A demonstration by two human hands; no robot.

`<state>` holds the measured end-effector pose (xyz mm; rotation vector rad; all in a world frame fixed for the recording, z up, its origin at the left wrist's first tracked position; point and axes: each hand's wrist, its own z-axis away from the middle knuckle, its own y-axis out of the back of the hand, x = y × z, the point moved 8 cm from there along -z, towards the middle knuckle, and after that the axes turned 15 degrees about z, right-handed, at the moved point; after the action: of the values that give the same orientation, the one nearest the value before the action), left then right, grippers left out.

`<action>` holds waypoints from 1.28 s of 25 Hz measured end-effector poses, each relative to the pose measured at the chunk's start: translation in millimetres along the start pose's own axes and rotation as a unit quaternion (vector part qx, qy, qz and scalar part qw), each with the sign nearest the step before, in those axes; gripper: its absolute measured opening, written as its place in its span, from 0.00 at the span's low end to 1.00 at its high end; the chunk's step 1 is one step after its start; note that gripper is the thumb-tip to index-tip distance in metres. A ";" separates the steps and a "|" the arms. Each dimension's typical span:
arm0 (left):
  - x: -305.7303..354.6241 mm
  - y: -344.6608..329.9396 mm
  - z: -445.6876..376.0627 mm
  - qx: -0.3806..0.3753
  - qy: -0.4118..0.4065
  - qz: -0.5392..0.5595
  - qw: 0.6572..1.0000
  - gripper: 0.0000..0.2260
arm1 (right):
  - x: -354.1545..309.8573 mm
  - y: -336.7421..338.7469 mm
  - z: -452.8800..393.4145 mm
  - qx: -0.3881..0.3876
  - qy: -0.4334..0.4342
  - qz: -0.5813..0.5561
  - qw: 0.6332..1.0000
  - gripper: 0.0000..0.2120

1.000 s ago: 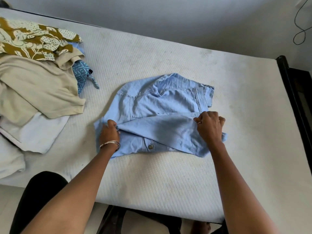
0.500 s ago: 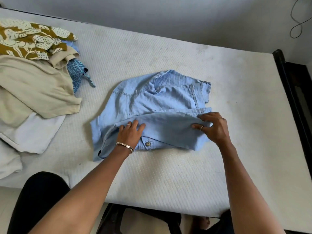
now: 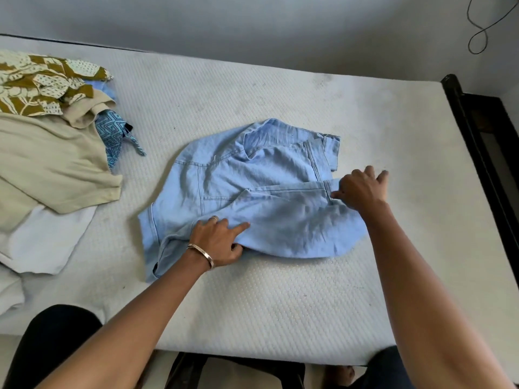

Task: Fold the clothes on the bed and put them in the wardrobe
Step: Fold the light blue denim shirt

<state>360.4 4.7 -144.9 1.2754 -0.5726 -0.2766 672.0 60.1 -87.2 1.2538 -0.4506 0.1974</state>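
Note:
A light blue denim garment (image 3: 252, 175) lies partly folded in the middle of the white mattress (image 3: 280, 304). Its lower flap is laid across the front. My left hand (image 3: 219, 242) is on the flap's left end, with the forefinger stretched on top and the thumb tucked under the fold, pinching the cloth. At the flap's right end, by the waistband, my right hand (image 3: 362, 189) touches the cloth with its thumb. Its fingers are spread loosely over the mattress beyond. The wardrobe is not in view.
A heap of unfolded clothes fills the bed's left side: a beige garment (image 3: 50, 164), an olive patterned cloth (image 3: 42, 85), a blue patterned piece (image 3: 112, 133) and a white cloth (image 3: 47, 242). A dark bed frame (image 3: 477, 153) runs along the right edge.
My right hand has moved right and let go of the flap, its fingers now spread. My left hand has shifted right along the fold and pinches it. The flap lies flatter.

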 end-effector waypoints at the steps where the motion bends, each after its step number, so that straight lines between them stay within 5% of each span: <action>1: 6.1 7.9 -2.1 0.029 -0.025 0.037 0.999 0.22 | -7.4 -7.3 1.2 -0.003 0.015 -0.060 0.998 0.17; 4: 0.0 27.1 -37.7 0.143 -0.041 0.215 0.965 0.17 | -29.5 -27.9 12.6 -0.030 0.079 -0.160 0.983 0.21; 6: -8.5 18.7 -73.7 0.086 0.031 0.221 0.971 0.18 | -36.3 -43.0 20.6 -0.051 0.113 -0.123 0.985 0.24; 9: -15.6 3.0 -109.9 -0.047 0.094 0.090 0.990 0.20 | -20.9 -44.5 17.0 -0.031 0.093 -0.112 0.989 0.20; 11: -20.0 10.5 -123.7 -0.036 0.090 0.063 0.993 0.14 | -7.5 -36.1 8.2 0.009 0.104 -0.189 0.976 0.16; 14: -42.4 20.6 -126.5 0.030 0.165 0.204 0.964 0.10 | 7.9 -30.4 -9.2 0.002 0.083 -0.313 0.946 0.15; 17: -57.5 21.7 -114.7 0.055 0.247 0.208 0.945 0.10 | 15.0 -29.7 -28.7 -0.038 0.053 -0.199 0.978 0.21; 19: -43.5 31.1 -107.1 0.127 0.214 0.149 0.957 0.13 | 26.5 -33.8 -34.9 -0.082 0.071 -0.114 0.988 0.27; 21: 0.0 33.6 -100.8 0.202 0.052 0.102 0.973 0.11 | 39.5 -45.5 -31.0 -0.131 0.113 -0.049 0.984 0.25; 23: 46.0 6.0 -92.8 0.155 -0.079 0.098 0.980 0.15 | 52.6 -51.8 -28.7 -0.120 0.124 -0.031 0.985 0.21; 24: 57.7 -16.8 -92.7 0.074 -0.080 0.099 0.989 0.22 | 56.3 -49.7 -28.4 -0.096 0.117 -0.078 0.985 0.20; 27: 52.2 -69.1 -90.1 -0.066 0.009 0.079 0.995 0.30 | 64.1 -40.5 -27.1 -0.043 0.086 -0.198 0.975 0.26; 32: 46.9 -71.8 -93.7 -0.084 0.067 0.102 0.989 0.32 | 90.1 -33.1 -32.5 -0.063 0.056 0.003 0.996 0.33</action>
<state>458.8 37.7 -218.2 1.0555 -0.5470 -0.0663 772.7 71.6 -84.8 1.1112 -0.3647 0.2392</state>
